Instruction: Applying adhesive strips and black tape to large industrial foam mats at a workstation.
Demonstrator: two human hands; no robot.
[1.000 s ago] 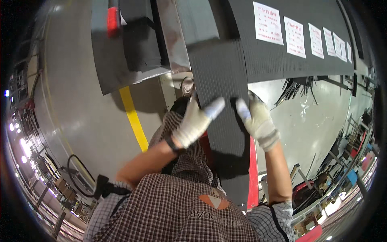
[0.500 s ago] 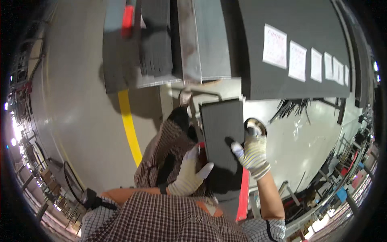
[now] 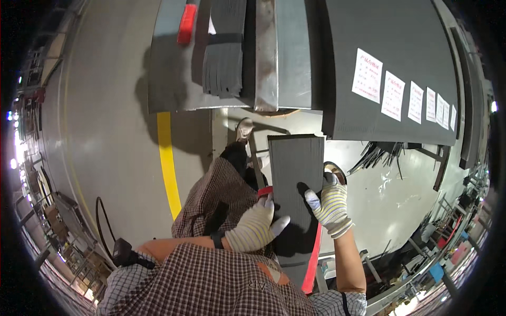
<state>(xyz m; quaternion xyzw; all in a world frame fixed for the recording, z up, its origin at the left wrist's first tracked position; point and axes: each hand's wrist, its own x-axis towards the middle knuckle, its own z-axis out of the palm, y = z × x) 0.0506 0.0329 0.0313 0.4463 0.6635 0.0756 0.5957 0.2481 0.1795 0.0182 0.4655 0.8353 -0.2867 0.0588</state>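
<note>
Between my gloved hands stands a long dark grey ribbed panel (image 3: pixel 298 168), which looks like corrugated plastic. My left hand (image 3: pixel 255 225) is at its left edge, thumb over the face and fingers along the side by a small red piece (image 3: pixel 265 191). On the right edge, my right hand (image 3: pixel 332 208) has its thumb against the face and its fingers bent around the side; both hands appear closed on the panel. Just beyond the right fingers shows a round, dark-rimmed thing (image 3: pixel 341 173), partly covered. Below, a red strip (image 3: pixel 312 263) runs along the panel's lower right.
Ahead is a metal bench (image 3: pixel 295 58) bearing a strapped stack of dark strips (image 3: pixel 224 58) and a red block (image 3: pixel 186 24). At right is a large grey stack (image 3: pixel 406 31) with paper sheets (image 3: pixel 367 75). Thin black strips (image 3: pixel 382 158) hang under it. A yellow floor line (image 3: pixel 167 163) lies left.
My view has shifted, so the bench sits lower and further right. My right fingers have bent in beside the panel's edge. My left hand has moved slightly up along the panel.
</note>
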